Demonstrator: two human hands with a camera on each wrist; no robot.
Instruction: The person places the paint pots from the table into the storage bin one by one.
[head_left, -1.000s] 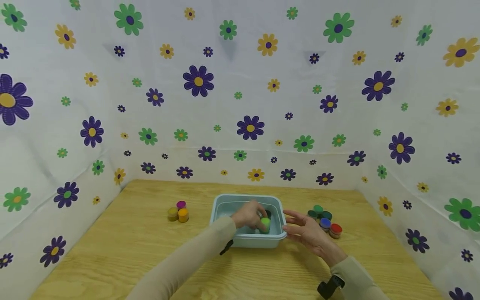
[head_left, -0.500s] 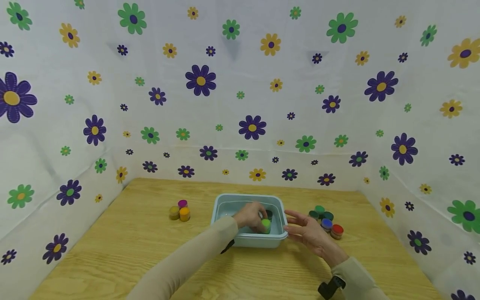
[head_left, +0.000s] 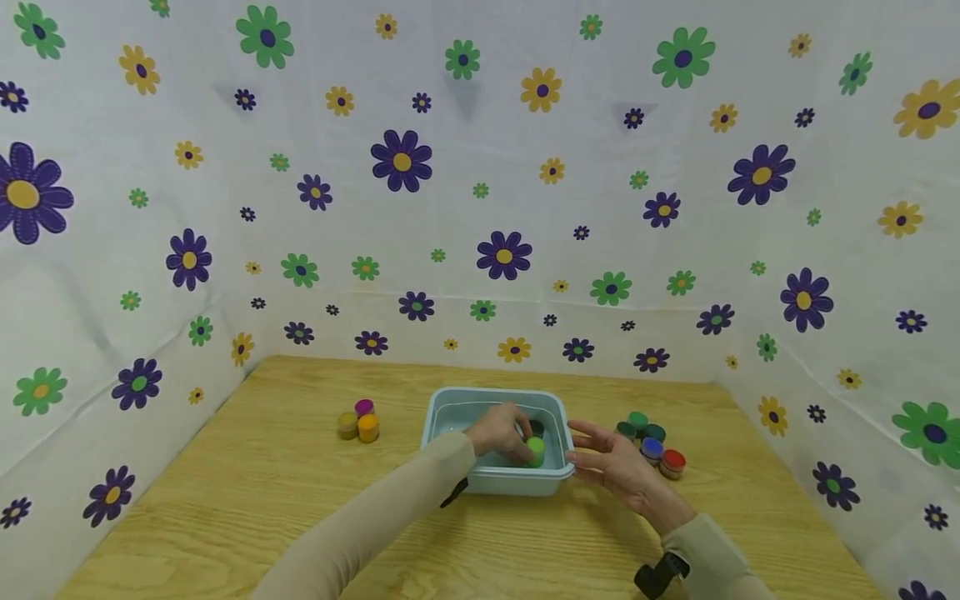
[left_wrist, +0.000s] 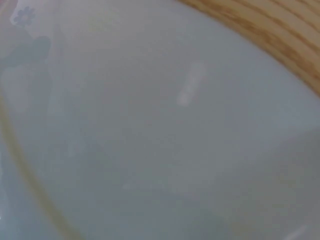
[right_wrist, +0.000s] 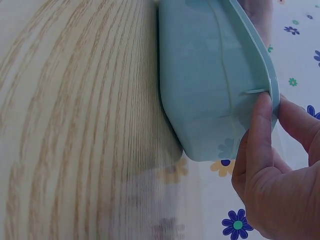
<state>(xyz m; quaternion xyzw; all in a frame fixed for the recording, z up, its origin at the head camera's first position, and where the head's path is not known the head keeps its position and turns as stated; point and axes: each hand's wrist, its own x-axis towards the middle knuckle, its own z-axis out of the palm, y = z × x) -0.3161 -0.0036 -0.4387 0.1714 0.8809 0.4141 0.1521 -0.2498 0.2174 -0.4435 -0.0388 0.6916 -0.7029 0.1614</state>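
Green pot [head_left: 536, 450] has edged right; left hand [head_left: 496, 432] apparently pinches it.

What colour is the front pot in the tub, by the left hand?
The front pot is lime green on top; clearest in the head view.

Jar [head_left: 536, 451] in tub [head_left: 510, 483], three jars [head_left: 367, 428] left, five jars [head_left: 652, 451] right

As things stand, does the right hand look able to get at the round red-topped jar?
Probably yes: the red-topped jar stands near the right hand, nothing covering it, though the hand must first leave the light-blue plastic tub.
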